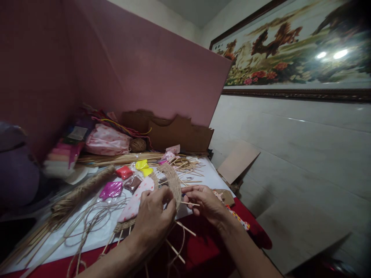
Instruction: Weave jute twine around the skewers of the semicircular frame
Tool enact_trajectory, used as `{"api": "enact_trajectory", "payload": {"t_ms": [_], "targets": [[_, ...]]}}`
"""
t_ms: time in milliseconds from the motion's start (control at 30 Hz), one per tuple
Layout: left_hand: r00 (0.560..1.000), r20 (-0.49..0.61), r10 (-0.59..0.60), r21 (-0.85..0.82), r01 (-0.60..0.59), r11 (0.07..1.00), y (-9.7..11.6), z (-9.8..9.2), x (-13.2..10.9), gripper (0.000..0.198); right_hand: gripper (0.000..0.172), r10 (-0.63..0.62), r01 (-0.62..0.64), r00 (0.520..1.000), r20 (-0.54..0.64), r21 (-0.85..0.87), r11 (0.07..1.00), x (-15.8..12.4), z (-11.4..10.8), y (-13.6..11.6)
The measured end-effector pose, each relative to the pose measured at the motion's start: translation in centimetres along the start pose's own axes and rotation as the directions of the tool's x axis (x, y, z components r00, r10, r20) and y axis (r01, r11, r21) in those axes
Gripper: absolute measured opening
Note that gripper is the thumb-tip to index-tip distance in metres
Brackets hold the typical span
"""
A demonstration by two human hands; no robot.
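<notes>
A curved band of woven jute twine point(173, 184) with wooden sticks poking out of its edge stands up in front of me. My left hand point(156, 214) is closed around its lower inner side, fingers bent. On the outer side, my right hand point(204, 200) has its fingers curled together beside a protruding stick point(190, 203); what they pinch is mostly hidden. Pink dotted cloth point(136, 200) lies against the woven piece to the left. Below my hands, more sticks point(175, 251) and a loose strand of twine point(183, 241) stick out.
Packets of purple point(111, 190), red point(124, 172) and yellow point(142, 165) material lie on the white sheet point(55, 247). A twine-wrapped bundle point(84, 191) lies left, a twine ball point(138, 145) behind. Brown cardboard point(179, 135) stands at the back, and cut sticks point(188, 166) are scattered.
</notes>
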State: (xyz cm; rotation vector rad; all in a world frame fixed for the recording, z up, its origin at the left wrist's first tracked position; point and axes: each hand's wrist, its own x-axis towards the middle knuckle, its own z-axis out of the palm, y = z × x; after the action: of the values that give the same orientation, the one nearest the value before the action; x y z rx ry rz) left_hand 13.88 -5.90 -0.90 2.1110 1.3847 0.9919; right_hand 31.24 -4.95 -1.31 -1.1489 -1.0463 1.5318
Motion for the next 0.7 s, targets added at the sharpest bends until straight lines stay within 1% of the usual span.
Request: {"api": "enact_trajectory", "payload": {"t_ms": [167,400,500,600,700], "targets": [[1.000,0.001,0.010,-0.010,-0.010,1.000,-0.1,0.1,0.0,0.016,0.031,-0.044,0.044,0.999,0.015,0.025,0.999,-0.1,-0.1,0.3],[1.000,0.002,0.010,-0.009,-0.010,1.000,-0.2,0.1,0.0,0.016,0.033,-0.087,0.087,0.996,-0.023,-0.015,0.996,0.0,0.2,0.6],[1.000,0.005,0.000,-0.007,0.000,1.000,-0.2,0.1,0.0,0.016,0.034,-0.105,0.102,0.993,-0.049,-0.069,0.992,0.2,0.1,0.8],[1.000,0.006,0.003,-0.010,-0.003,1.000,-0.1,0.0,-0.1,0.016,0.036,-0.174,0.161,0.981,-0.090,-0.135,0.978,0.4,0.1,1.0],[1.000,0.005,0.003,-0.043,-0.003,0.999,-0.1,0.0,-0.1,0.017,0.034,-0.251,0.238,0.963,-0.097,-0.124,0.963,0.6,0.2,1.1]]}}
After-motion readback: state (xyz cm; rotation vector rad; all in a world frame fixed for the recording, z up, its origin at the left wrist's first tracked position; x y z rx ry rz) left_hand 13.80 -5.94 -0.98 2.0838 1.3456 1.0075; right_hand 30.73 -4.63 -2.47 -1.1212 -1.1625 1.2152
